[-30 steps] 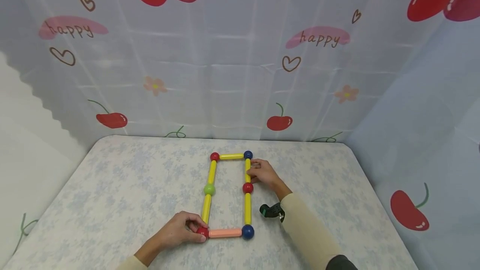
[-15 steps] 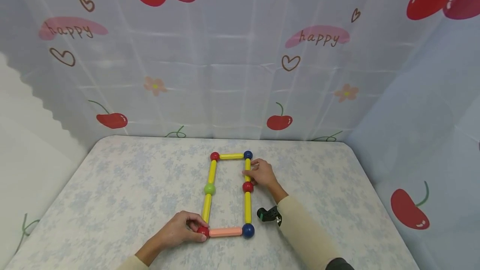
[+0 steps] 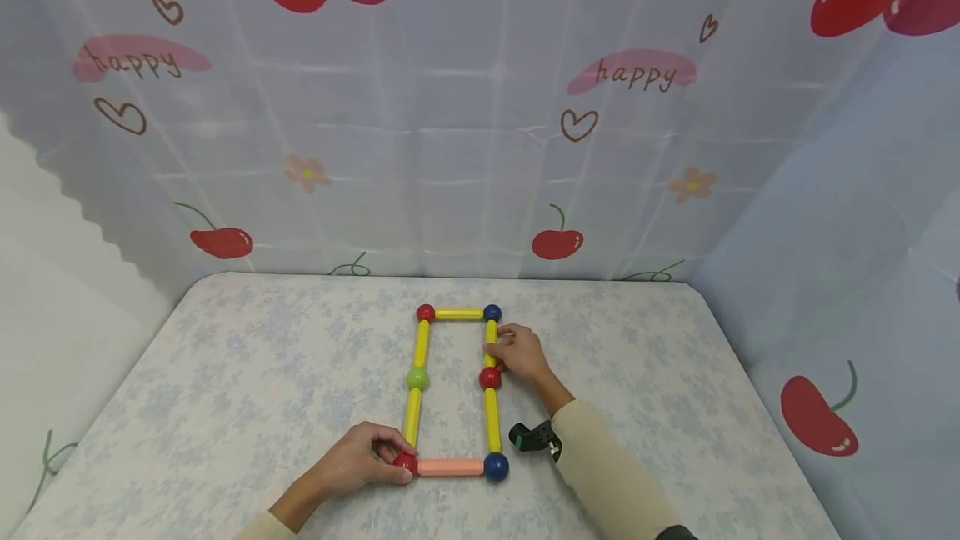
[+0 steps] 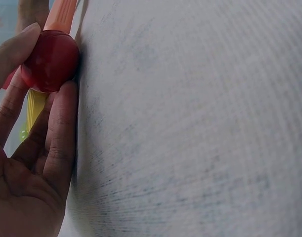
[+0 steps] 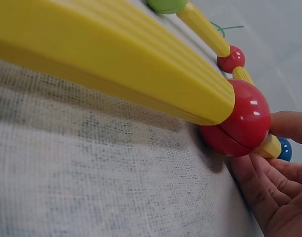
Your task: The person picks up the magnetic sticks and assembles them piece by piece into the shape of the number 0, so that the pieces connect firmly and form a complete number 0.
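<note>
The left hand [image 3: 352, 467] is pinching the red plastic corner ball [image 3: 406, 463] at six o'clock; the right hand [image 3: 519, 353] is gripping the yellow ribbed plastic rod [image 3: 491, 342] at twelve.

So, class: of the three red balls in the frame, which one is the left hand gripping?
The red ball at the near-left corner, joined to the pink rod.

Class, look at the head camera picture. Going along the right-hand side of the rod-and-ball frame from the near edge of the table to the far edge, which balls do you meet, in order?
Near blue plastic corner ball → red plastic middle ball, touched by the right hand → far blue plastic corner ball.
</note>
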A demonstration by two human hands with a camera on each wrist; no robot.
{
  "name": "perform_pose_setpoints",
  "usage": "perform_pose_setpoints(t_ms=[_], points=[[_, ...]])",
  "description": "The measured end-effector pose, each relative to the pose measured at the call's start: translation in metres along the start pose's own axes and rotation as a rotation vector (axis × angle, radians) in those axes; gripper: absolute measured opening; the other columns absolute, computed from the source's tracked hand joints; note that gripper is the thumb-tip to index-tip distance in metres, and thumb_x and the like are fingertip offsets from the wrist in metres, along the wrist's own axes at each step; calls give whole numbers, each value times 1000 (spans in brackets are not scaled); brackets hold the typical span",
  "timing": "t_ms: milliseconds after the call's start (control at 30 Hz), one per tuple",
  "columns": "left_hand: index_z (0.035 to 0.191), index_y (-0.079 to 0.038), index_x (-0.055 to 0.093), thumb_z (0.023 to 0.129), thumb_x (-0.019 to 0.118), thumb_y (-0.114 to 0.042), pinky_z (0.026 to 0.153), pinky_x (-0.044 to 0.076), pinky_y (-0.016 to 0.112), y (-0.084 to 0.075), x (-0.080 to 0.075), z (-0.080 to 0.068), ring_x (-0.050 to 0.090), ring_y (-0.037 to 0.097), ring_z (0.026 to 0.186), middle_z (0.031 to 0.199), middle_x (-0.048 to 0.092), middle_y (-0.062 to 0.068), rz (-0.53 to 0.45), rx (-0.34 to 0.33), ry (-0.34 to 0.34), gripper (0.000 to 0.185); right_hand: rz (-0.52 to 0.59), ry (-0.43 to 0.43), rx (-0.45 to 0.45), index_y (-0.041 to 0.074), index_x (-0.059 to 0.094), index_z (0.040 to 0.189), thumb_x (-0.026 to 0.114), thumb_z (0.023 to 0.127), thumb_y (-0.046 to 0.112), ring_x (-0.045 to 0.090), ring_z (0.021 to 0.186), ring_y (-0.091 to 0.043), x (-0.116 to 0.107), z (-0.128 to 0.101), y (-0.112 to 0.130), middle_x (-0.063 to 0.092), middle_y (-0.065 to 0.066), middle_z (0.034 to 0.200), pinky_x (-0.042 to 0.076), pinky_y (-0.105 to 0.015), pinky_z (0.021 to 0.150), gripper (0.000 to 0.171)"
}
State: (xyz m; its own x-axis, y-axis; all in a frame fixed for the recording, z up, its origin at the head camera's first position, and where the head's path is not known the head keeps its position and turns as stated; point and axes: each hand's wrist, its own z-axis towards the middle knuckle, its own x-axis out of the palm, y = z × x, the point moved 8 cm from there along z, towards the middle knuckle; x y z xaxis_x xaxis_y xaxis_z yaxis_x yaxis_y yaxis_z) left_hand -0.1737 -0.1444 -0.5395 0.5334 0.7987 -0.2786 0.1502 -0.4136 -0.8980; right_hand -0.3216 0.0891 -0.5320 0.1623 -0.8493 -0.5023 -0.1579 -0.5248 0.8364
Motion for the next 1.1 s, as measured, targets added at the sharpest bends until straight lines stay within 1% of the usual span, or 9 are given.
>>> perform_pose_setpoints(t_ms=[300, 467, 533, 600, 667, 767, 867, 967, 1100], points=[[101, -7, 74, 74, 84, -17, 66, 47, 25, -1, 1, -1, 55, 17, 78, 87, 64, 0, 4, 0, -1, 30, 38, -8, 32, -2, 56, 125, 72, 87, 18, 58, 56, -14, -1, -3, -3, 65, -7, 78, 52, -26, 58, 46], [107, -4, 70, 78, 81, -15, 65, 50, 25, -6, -2, -4, 63, 19, 79, 92, 66, 3, -38, 45, 33, 33, 37, 2, 24, -3, 56, 125, 71, 88, 19, 59, 56, -14, 0, -3, -3, 64, -7, 77, 52, -27, 58, 46], [111, -3, 68, 80, 79, -16, 64, 52, 27, -8, -5, -5, 64, 20, 79, 93, 65, 5, -58, 59, 26, 35, 42, 6, 21, -3, 55, 125, 71, 88, 19, 59, 57, -14, 0, -3, -2, 64, -7, 77, 53, -27, 59, 45], [113, -2, 65, 82, 78, -17, 64, 54, 29, -8, -10, -4, 65, 21, 78, 94, 63, 6, -77, 55, -6, 37, 43, 7, 26, -3, 55, 125, 71, 89, 19, 58, 57, -14, 0, -3, -3, 63, -7, 76, 53, -27, 60, 45], [115, -2, 62, 83, 76, -18, 65, 55, 32, -7, -15, -1, 64, 20, 77, 93, 63, 6, -88, 33, -64, 39, 37, 7, 28, -2, 55, 125, 71, 89, 20, 58, 57, -14, -1, -3, -3, 63, -6, 76, 53, -26, 60, 45], [119, -1, 58, 84, 75, -20, 67, 56, 35, -3, -17, 6, 66, 20, 77, 90, 65, 6, -117, -36, -159, 43, 31, 6, 24, -2, 55, 125, 71, 89, 21, 58, 57, -14, -2, -3, -4, 63, -6, 76, 52, -26, 60, 46], [125, 0, 54, 84, 75, -22, 66, 57, 34, 2, -17, 12, 66, 18, 75, 89, 67, 6, -128, -131, -241, 51, 41, 8, 22, -3, 55, 125, 71, 89, 20, 58, 57, -15, -2, -2, -5, 63, -6, 76, 52, -26, 60, 46], [129, 0, 52, 83, 76, -23, 63, 56, 33, 6, -17, 18, 65, 16, 71, 89, 68, 6, -120, -199, -293, 56, 50, 13, 29, -2, 55, 125, 71, 89, 20, 57, 58, -15, -1, -1, -5, 62, -7, 76, 53, -26, 61, 46], [130, 0, 53, 83, 76, -18, 60, 56, 33, 6, -17, 22, 63, 15, 68, 87, 67, 5, -109, -216, -320, 56, 59, 20, 43, -2, 54, 126, 70, 89, 20, 57, 59, -16, 1, 0, -6, 61, -7, 76, 52, -26, 61, 46]])
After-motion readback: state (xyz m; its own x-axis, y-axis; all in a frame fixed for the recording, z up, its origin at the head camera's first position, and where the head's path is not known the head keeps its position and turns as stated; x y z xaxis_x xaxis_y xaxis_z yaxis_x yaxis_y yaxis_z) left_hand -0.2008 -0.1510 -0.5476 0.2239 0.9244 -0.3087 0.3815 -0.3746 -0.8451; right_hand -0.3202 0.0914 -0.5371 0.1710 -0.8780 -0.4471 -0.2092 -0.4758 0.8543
